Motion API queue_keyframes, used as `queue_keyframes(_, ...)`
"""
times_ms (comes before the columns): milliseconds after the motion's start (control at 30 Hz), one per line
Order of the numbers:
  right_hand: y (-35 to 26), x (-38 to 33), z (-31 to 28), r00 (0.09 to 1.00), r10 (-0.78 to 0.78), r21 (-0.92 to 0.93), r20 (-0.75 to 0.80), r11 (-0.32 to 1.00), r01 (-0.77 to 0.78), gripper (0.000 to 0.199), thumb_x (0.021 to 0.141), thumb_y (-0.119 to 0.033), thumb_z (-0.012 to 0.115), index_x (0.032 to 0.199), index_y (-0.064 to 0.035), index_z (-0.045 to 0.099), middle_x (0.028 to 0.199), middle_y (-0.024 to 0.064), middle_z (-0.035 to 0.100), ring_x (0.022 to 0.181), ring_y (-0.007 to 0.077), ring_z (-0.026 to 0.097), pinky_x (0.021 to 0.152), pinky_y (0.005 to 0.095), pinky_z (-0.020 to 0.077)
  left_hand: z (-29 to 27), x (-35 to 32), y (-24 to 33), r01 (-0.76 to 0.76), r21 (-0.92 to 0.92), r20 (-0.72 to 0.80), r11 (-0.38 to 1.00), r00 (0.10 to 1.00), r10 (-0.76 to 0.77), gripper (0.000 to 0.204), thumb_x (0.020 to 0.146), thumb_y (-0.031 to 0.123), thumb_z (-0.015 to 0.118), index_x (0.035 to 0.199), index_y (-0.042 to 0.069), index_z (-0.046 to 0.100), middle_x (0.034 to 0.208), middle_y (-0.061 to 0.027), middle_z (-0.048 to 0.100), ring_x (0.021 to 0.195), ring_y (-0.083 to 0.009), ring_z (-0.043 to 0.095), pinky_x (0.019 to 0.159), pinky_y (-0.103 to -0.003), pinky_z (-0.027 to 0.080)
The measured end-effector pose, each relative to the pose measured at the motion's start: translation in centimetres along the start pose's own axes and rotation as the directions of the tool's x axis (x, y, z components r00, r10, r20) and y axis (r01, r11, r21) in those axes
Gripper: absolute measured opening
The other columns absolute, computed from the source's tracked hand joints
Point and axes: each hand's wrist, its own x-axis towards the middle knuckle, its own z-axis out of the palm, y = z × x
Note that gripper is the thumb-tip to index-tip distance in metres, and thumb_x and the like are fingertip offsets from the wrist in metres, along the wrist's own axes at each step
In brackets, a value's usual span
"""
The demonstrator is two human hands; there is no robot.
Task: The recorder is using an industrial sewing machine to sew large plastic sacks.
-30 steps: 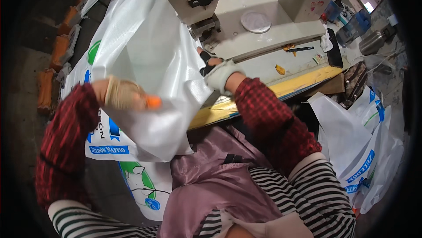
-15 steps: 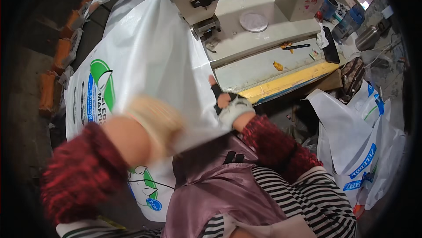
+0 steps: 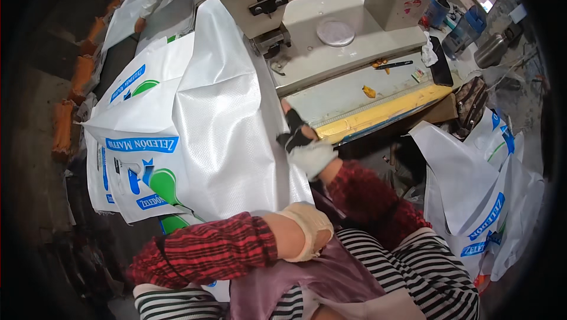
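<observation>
A large white woven plastic sack, printed in blue and green, spreads along the left side of the white sewing machine. My right hand, in a black and white fingerless glove, is closed at the sack's right edge beside the machine bed, with one fingertip sticking out forward. Close to my lap, my left hand is at the sack's near edge in a cream glove. Its fingers are mostly hidden from view. Under the machine head, the metal needle parts stand just right of the sack.
A yellow strip edges the machine table. On it lie a black pen and a phone. A blue cup and steel bottle stand at the right. More white sacks hang there. Orange bricks line the far left.
My left hand has swept right and toward my lap. The sack has folded over, bringing different printing into view on the left. My right hand has barely shifted.
</observation>
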Motion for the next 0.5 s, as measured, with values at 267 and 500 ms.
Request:
queue_keyframes(267,-0.4,1.5,-2.0,0.995,0.097,-0.092,0.028,0.991,-0.094,0.041,0.084,-0.027,0.036,0.113,-0.0061,0.056,0.114,0.0194,0.054,0.104,0.0367,0.052,0.081,0.0544,0.0414,-1.4,-1.4,-2.6,-0.103,-0.065,-0.11,0.993,0.989,0.096,0.019,0.066,0.021,0.061,0.071,0.003,0.062,0.072,-0.0166,0.061,0.07,-0.0344,0.06,0.059,-0.038,0.048)
queue_keyframes(500,4.3,3.6,-0.7,0.945,0.002,0.108,-0.326,0.994,0.035,0.032,0.069,-0.019,0.058,0.101,-0.0162,0.057,0.092,0.0057,0.063,0.087,0.027,0.062,0.07,0.0442,0.0484,-0.2,-6.1,-8.5,-0.094,-0.298,-0.422,0.95,0.905,-0.043,0.018,0.072,0.018,0.057,0.075,0.002,0.05,0.064,-0.0158,0.047,0.06,-0.0328,0.048,0.056,-0.036,0.041)
